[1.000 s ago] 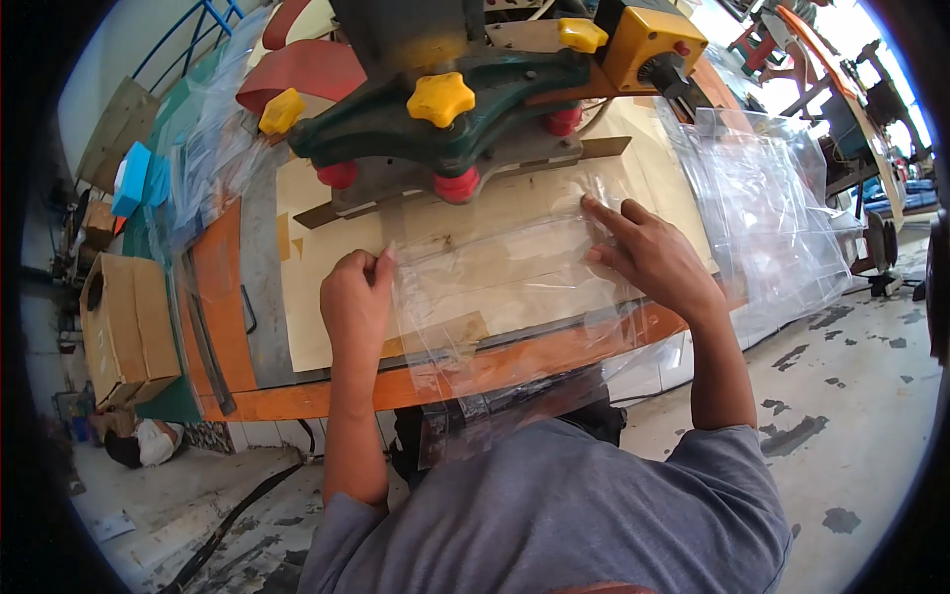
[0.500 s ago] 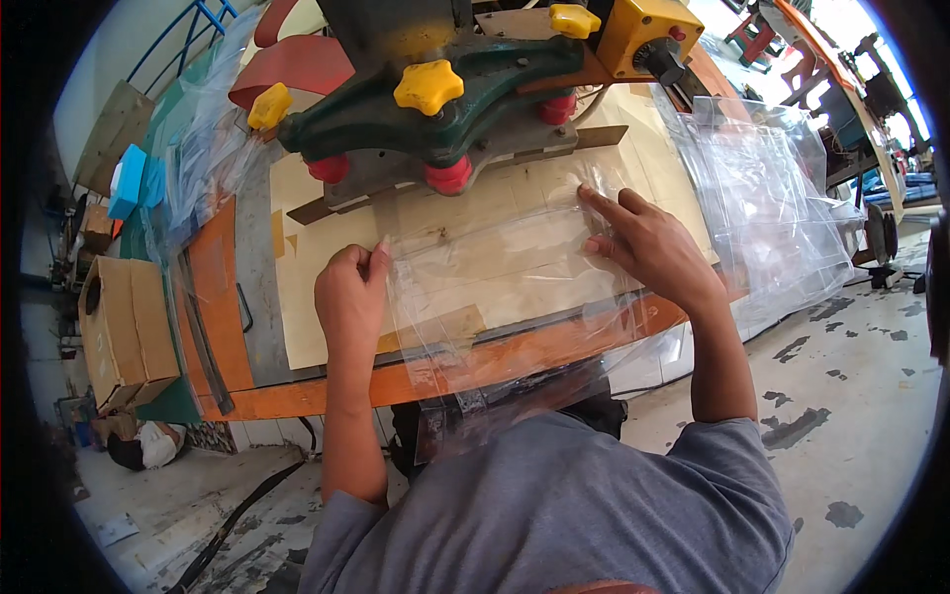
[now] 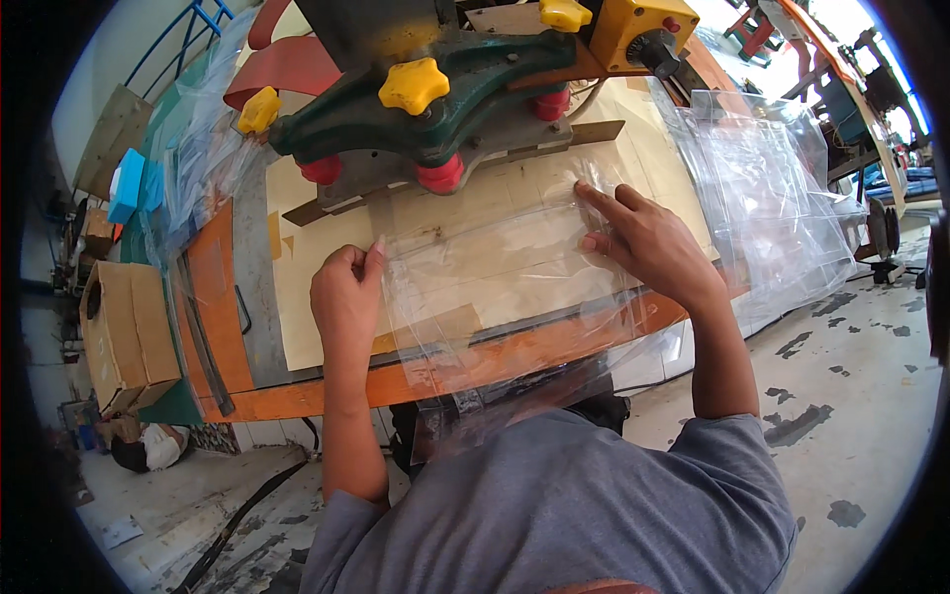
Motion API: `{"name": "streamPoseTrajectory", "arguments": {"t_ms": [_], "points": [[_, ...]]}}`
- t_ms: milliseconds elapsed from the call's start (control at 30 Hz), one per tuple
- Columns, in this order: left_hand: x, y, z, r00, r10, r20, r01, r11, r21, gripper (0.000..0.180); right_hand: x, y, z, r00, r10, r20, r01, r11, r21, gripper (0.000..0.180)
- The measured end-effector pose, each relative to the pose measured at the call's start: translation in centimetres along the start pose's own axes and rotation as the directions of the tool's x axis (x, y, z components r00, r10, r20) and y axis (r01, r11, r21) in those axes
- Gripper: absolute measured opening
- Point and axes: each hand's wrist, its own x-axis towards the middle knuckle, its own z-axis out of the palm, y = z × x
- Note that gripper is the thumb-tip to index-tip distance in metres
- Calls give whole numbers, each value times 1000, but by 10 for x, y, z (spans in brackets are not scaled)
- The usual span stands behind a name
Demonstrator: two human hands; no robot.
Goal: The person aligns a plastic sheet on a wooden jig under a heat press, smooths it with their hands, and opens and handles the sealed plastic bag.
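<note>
A clear plastic sheet (image 3: 495, 259) lies over tan board (image 3: 307, 287) on the worktable and hangs past its front edge towards my lap. My left hand (image 3: 346, 287) is closed, thumb and fingers pinching the sheet's left edge. On the sheet's right side rests my right hand (image 3: 648, 238), its index finger stretched forward and its thumb apart, touching the plastic. Just beyond both hands stands a dark green press head (image 3: 426, 119) with yellow star knobs and red feet. Below it a long metal bar (image 3: 594, 134) runs across the board, close to the sheet's far edge.
More clear plastic sheets (image 3: 767, 198) are piled at the table's right, and others (image 3: 213, 158) at the far left. A yellow control box (image 3: 643, 35) with a black dial sits behind the press. Left of the table is a cardboard box (image 3: 129, 337). An orange edge (image 3: 287, 399) borders the table's front.
Both hands keep nearly the same hold on the plastic sheet. The whole view has shifted very slightly; nothing was taken up or let go.
</note>
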Motion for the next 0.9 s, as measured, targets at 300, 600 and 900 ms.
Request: {"name": "streamPoseTrajectory", "arguments": {"t_ms": [300, 600, 900], "points": [[-1, -3, 1, 1000, -8, 7, 8, 1000, 12, 43, 1, -2, 0, 1000, 22, 21, -22, 999, -26, 60], [0, -1, 1, 1000, 4, -14, -4, 1000, 2, 43, 1, -3, -3, 1000, 23, 17, -22, 1000, -17, 58], [-1, -6, 7, 999, 28, -47, -31, 996, -81, 42, 9, 9, -7, 995, -5, -100, 19, 990, 138, 49]]}}
